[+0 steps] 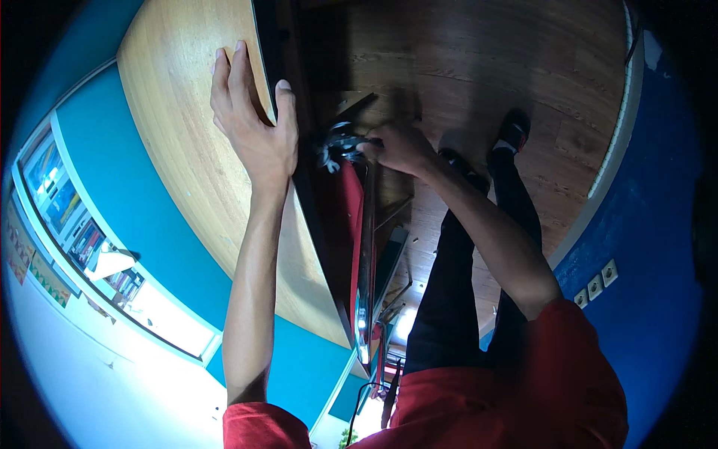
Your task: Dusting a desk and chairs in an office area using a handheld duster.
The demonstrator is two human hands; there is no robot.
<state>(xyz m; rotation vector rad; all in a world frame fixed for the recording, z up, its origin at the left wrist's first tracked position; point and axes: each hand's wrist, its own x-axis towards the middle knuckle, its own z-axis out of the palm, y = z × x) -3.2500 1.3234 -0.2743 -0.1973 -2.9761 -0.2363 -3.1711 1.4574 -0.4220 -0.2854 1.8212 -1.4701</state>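
Observation:
My left hand (255,120) rests with spread fingers on the light wooden panel (185,146), its thumb over the dark edge. To the right of that edge, my right hand (399,147) is closed around part of a dark, crumpled thing (339,147) with pale, shiny patches. The thing is blurred, so its kind cannot be told. It lies by the top end of a red padded surface (352,207) with a metal frame along it. Shadow hides much of the space under the panel.
A dark wood-look floor (566,101) lies beneath my feet. A blue wall (639,236) with several sockets (595,287) rises at the right. Left of the panel are a teal wall (140,163) and a white-framed window or cabinet opening (132,238). Metal chair legs (387,342) stand low in the middle.

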